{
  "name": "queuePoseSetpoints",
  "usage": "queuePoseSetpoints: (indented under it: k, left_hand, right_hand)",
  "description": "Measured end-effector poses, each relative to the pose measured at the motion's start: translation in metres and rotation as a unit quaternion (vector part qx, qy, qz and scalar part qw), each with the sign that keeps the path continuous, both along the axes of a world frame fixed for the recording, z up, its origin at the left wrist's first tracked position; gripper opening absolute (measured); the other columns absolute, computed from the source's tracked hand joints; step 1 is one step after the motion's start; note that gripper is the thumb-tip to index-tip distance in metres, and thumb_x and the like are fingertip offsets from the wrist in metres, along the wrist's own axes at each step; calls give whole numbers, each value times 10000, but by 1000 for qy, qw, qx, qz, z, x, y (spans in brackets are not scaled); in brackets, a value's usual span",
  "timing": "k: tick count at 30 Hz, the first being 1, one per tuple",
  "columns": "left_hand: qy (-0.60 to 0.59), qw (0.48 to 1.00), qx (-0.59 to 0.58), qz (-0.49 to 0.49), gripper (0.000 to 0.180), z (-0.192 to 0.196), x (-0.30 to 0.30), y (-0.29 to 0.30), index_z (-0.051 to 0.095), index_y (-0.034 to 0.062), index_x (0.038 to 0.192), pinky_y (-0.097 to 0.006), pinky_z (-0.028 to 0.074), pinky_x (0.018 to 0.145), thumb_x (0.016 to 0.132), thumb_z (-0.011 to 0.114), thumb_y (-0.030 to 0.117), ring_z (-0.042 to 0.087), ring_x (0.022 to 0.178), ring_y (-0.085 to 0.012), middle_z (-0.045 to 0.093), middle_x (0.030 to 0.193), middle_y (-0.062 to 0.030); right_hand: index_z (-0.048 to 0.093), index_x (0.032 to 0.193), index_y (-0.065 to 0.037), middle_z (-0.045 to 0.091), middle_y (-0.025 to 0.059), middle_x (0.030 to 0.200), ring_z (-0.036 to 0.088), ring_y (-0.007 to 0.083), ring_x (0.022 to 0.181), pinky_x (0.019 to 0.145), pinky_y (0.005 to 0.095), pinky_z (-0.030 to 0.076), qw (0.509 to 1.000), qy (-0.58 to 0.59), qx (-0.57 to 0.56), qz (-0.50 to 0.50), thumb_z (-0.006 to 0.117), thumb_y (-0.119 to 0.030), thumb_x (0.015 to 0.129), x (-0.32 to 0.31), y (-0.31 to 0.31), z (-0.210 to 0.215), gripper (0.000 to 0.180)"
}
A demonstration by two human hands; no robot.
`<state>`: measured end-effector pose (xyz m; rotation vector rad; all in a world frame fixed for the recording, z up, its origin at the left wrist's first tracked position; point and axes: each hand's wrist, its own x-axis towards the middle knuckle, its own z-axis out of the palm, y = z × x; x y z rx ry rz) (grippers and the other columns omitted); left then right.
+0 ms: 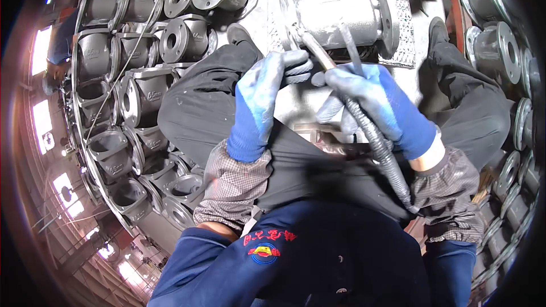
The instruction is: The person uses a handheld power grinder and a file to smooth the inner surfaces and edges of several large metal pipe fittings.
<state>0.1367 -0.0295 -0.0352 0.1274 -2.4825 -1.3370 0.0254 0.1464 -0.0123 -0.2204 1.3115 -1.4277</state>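
Note:
A grey cast flanged valve body (330, 8) lies in front of me, with a round bolt-holed flange on its right. My right hand (369, 94), in a blue and grey glove, is closed round a hose-fed tool (315, 48) with a long slim metal barrel. The barrel tip reaches the casting's lower left side; a thin flat metal bar rises beside the grip. A dark ribbed hose (378, 142) trails from the hand toward my right forearm. My gloved left hand (264, 88) is left of the barrel, fingers loosely bent, nothing visible in them.
Rows of grey flanged castings (136, 51) stand at the left. More castings (495, 51) line the right side. Under the valve body is a patterned metal plate (401, 23). My knees are spread on both sides, and another person (60, 48) is at the far left.

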Motion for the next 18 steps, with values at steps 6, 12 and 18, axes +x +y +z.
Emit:
queuePoseSetpoints:
  k: [6,12,18]
  left_hand:
    - [-132,917,365,90,457,-5,4,5,521,-117,1157,-336,497,876,1017,295,254,616,998,-248,603,1104,-205]
    - [-114,955,260,85,399,-6,7,3,534,-109,1132,-332,507,849,1014,288,183,631,952,-261,616,1061,-216]
    - [-56,981,179,58,318,-11,7,3,544,-100,1088,-332,518,807,995,343,127,643,899,-282,623,1032,-222]
  right_hand:
    - [591,996,32,611,153,713,615,236,648,589,303,471,860,483,-138,86,517,-155,842,-29,-6,-32,254]
    - [580,997,37,635,178,806,656,246,681,636,310,519,814,531,-90,216,535,-108,831,-53,-34,-9,224]
    - [589,915,49,644,166,768,662,251,706,638,308,515,788,561,-105,231,519,-80,816,-58,-43,-3,177]
